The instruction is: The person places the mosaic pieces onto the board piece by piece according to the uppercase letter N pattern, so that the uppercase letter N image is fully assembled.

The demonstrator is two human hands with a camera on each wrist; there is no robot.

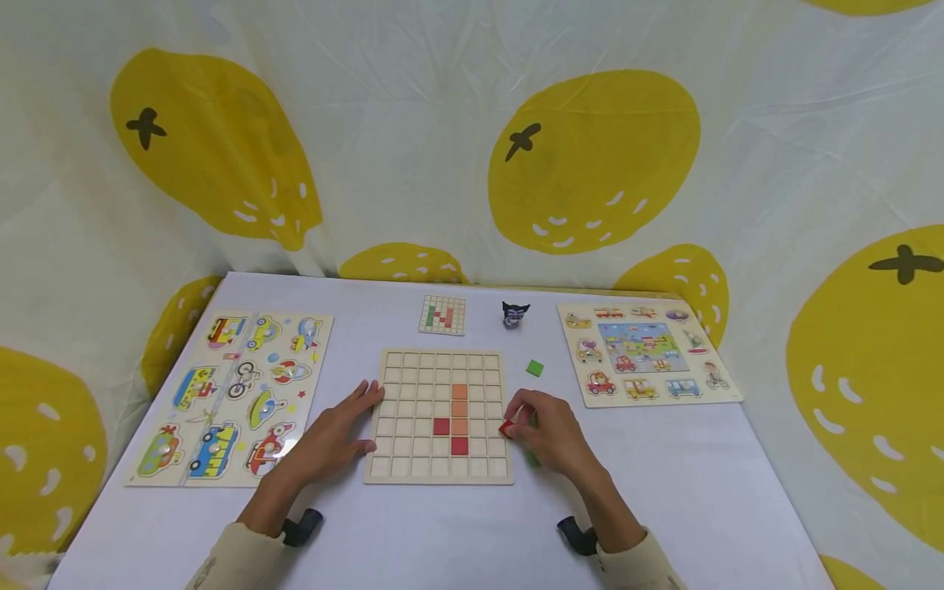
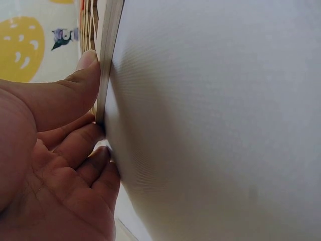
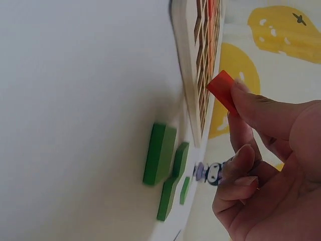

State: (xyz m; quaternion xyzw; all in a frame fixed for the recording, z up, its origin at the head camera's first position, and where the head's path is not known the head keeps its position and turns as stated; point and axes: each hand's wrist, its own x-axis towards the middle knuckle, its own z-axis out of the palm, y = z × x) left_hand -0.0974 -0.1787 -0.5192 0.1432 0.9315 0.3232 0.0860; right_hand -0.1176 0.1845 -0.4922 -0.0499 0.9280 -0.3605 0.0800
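A square wooden grid board [image 1: 416,465] lies in the middle of the table. On it, three orange tiles [image 1: 460,408] stand in a column, with one red tile [image 1: 460,447] below them and another red tile [image 1: 441,426] beside the lowest orange one. My right hand [image 1: 551,433] pinches a red square tile [image 3: 221,91] between thumb and finger, just off the board's right edge. Near that hand lie several green tiles [image 3: 159,153], partly covered by it in the head view. My left hand [image 1: 332,441] rests against the board's left edge, thumb and fingertips touching it.
A small pattern card [image 1: 442,315] and a dark figurine [image 1: 514,315] stand behind the board. One green tile [image 1: 534,368] lies apart at upper right. Vehicle puzzle boards flank the work: a larger one [image 1: 251,348] left, another [image 1: 575,369] right. A fruit-print curtain [image 1: 413,164] hangs behind.
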